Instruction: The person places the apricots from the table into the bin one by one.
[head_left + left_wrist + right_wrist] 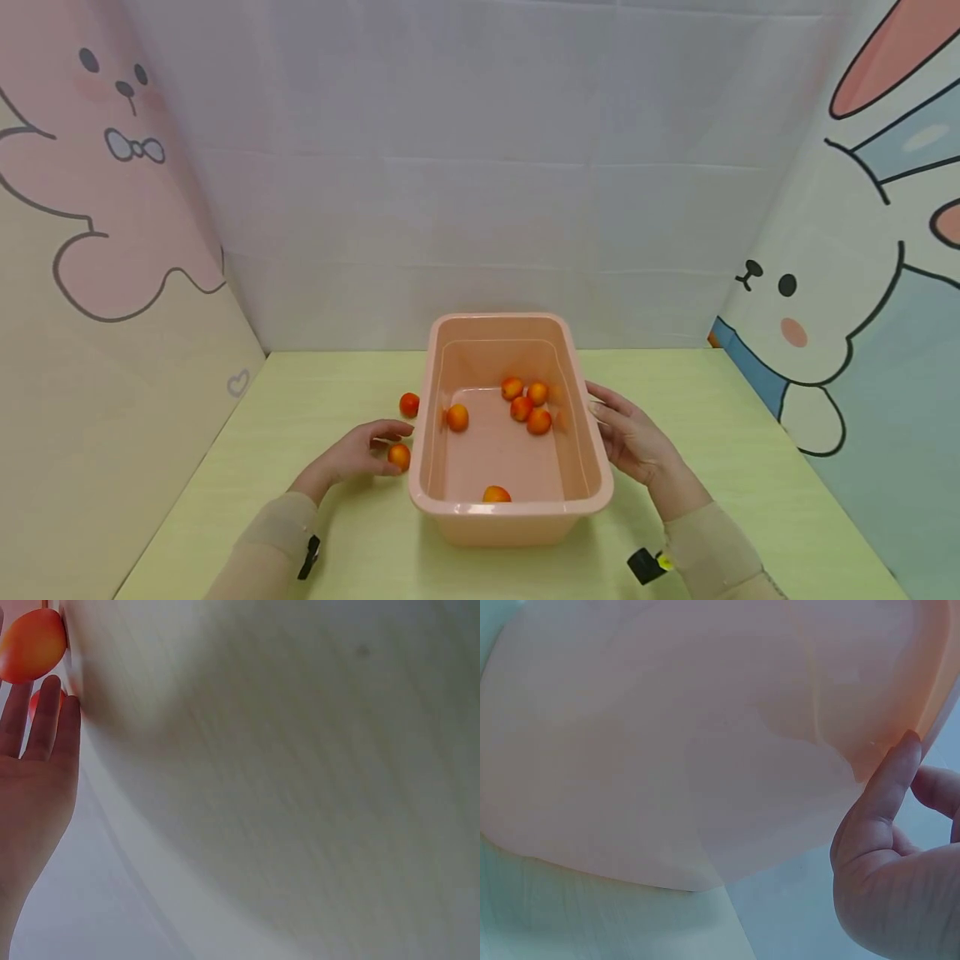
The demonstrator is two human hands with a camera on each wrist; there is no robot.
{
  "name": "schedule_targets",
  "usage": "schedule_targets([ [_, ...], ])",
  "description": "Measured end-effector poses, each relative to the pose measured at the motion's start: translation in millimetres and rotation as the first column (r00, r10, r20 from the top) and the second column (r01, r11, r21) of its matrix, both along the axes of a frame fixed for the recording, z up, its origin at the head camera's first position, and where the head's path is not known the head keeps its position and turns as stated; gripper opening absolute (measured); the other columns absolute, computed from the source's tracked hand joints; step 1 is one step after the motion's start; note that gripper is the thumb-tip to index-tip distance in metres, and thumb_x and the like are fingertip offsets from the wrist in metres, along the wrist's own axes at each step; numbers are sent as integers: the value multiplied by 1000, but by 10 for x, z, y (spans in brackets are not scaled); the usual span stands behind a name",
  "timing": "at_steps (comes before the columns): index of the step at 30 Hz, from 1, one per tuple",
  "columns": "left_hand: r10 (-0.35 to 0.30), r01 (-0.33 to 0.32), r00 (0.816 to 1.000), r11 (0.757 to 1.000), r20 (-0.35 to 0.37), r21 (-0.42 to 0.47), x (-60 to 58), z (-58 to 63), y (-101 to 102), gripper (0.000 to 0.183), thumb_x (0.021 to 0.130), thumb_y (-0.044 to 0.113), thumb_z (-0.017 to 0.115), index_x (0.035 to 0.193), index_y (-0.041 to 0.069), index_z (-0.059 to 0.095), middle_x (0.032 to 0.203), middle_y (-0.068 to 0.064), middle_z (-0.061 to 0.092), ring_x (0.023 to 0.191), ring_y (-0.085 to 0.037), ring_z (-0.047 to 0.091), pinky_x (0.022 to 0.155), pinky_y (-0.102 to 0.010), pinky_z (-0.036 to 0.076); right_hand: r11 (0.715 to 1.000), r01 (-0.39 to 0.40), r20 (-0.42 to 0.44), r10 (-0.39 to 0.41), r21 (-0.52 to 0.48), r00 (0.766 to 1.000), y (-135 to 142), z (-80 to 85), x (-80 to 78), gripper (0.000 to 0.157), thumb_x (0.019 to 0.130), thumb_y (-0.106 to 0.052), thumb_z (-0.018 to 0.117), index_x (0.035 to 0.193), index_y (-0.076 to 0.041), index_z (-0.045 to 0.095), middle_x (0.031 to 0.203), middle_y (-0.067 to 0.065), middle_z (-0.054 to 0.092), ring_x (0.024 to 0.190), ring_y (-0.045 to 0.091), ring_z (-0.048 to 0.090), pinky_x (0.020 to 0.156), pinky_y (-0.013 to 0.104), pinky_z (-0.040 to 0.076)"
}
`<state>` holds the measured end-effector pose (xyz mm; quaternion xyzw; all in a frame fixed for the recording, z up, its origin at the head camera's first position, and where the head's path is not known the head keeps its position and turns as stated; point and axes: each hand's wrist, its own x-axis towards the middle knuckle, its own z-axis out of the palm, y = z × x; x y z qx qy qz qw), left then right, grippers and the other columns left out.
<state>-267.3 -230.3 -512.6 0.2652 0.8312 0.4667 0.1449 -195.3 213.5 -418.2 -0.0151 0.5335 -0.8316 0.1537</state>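
A peach-coloured plastic tub (510, 507) stands on the table with several small orange-red fruits (521, 407) inside. To its left lies a smooth orange fruit (399, 456), with my left hand (363, 450) around it, fingers at the far side and thumb at the near side. In the left wrist view, the fingers are extended beside that fruit (31, 646). Another red-orange fruit (408, 405) lies just beyond the fingers, close to the tub. My right hand (630, 433) rests against the tub's right side, fingers extended, the thumb (891, 776) tip right under the rim.
The pale yellow-green table (337, 383) ends at a white fabric backdrop (487, 208). Side panels with a cartoon bear (127, 208) and a rabbit (810, 292) stand left and right. A black strap end (645, 567) hangs at the right wrist.
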Motion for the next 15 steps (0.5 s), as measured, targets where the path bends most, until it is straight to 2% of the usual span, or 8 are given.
schedule_targets([
  [5, 20, -20, 1000, 999, -4, -40, -10, -7, -10, 46, 80, 10, 82, 123, 5, 65, 119, -9, 64, 109, -30, 58, 98, -44, 49, 1000, -5, -1, 5, -9, 1000, -1, 0, 1, 37, 105, -14, 51, 141, -15, 49, 119, 2, 68, 101, 17, 69, 82, 33, 57],
  [11, 36, -37, 999, 996, -18, -86, -30, -29, -48, 39, 81, 9, 82, 117, 4, 68, 112, -7, 67, 100, -24, 62, 92, -37, 52, 1000, -14, 2, 14, -5, 1000, 2, 12, 7, 43, 104, -14, 51, 147, -12, 43, 119, 2, 68, 102, 17, 68, 82, 32, 57],
  [15, 47, -48, 999, 996, -20, -77, -38, 29, -63, 39, 82, 10, 81, 118, 5, 68, 113, -7, 66, 101, -24, 61, 92, -37, 53, 1000, -12, 4, 12, 0, 1000, 3, 17, 8, 46, 105, -14, 51, 149, -11, 39, 119, 1, 67, 102, 17, 68, 82, 33, 57],
])
